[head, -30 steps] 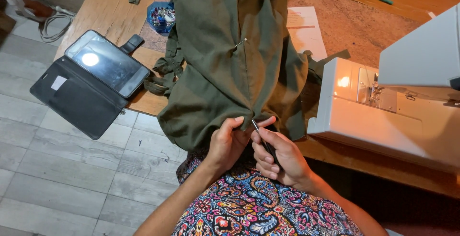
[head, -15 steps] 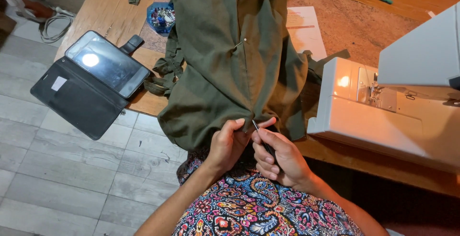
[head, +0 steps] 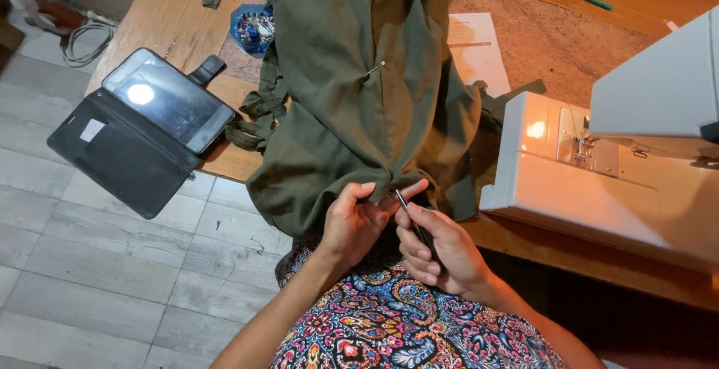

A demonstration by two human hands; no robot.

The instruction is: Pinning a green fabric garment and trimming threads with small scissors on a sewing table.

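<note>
Left hand (head: 356, 223): grip clenched on the lower edge of the olive-green garment (head: 367, 92), thumb and fingers pinching a fold of cloth where it hangs over the tabletop edge.
Right hand (head: 438, 249): grip grasping a thin dark tool (head: 414, 221), its pale pointed tip aimed up at the pinched cloth; the forefinger reaches out to touch the same fold.
Hands together: just beside each other, meeting at the garment's hem, above the lap.
Olive-green garment: spread lengthwise down the middle of the tabletop, its lower part draped over the near edge toward the person; a pin (head: 372, 70) is stuck in near its centre seam.
Tabletop (head: 168, 28): brown wood, carrying the garment and the things around it.
Sewing machine (head: 599, 167): white, to the right of the garment, its lamp lit; the cloth touches its left end.
Phone (head: 168, 99): in an open black folding case, lying left of the garment with the case flap overhanging the tabletop edge.
Blue dish (head: 255, 28): beyond the phone, holding small coloured items, just beside the garment.
Paper sheet (head: 475, 47): white, partly under the garment's right side.
Patterned clothing (head: 389, 324): bright floral print across the person's lap, below the hands.
Floor (head: 90, 264): grey tiles at left.
</note>
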